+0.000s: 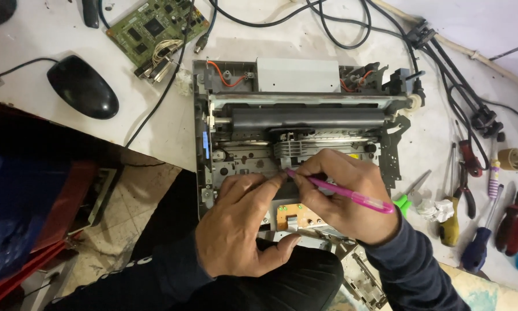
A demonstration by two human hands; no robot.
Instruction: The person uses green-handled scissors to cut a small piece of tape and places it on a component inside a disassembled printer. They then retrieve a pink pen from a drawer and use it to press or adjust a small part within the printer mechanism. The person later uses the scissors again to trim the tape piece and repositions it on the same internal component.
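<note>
An opened grey printer chassis [296, 124] lies on the white table, its black roller [308, 118] across the middle. My right hand [345, 193] grips a pink pen-like tool [351, 196], its tip pressed into the mechanism below the roller. My left hand [242, 222] rests on the printer's front edge, fingers touching the frame beside the tool tip. A small tan circuit board [288, 216] shows between my hands.
A black mouse [83, 86] and a green circuit board [155, 31] lie at the back left. Screwdrivers and pliers [478, 207] are spread at the right, with black cables [455, 75] behind. A red and blue crate [23, 213] stands on the left.
</note>
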